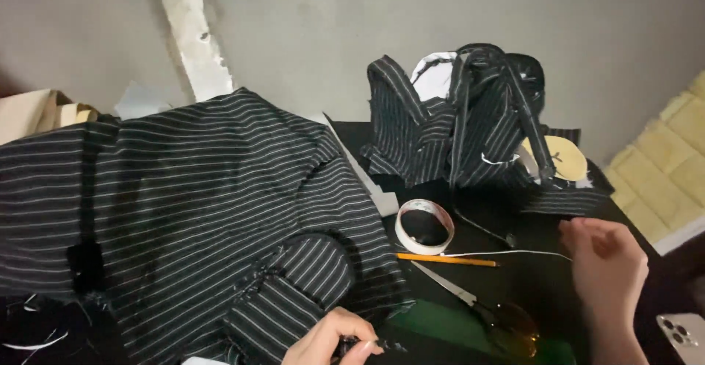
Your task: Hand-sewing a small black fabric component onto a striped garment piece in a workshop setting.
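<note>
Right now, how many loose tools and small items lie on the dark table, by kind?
Tape roll: 1
Pencil: 1
Scissors: 1
Phone: 1
Total: 4

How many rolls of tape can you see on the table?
1. The white tape roll lies flat on the black table, just above the orange pencil. More could be hidden under the striped fabric.

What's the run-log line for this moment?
left hand: pinching edge of striped fabric | right hand: holding white thread | nearby: tape roll, pencil, scissors
</note>
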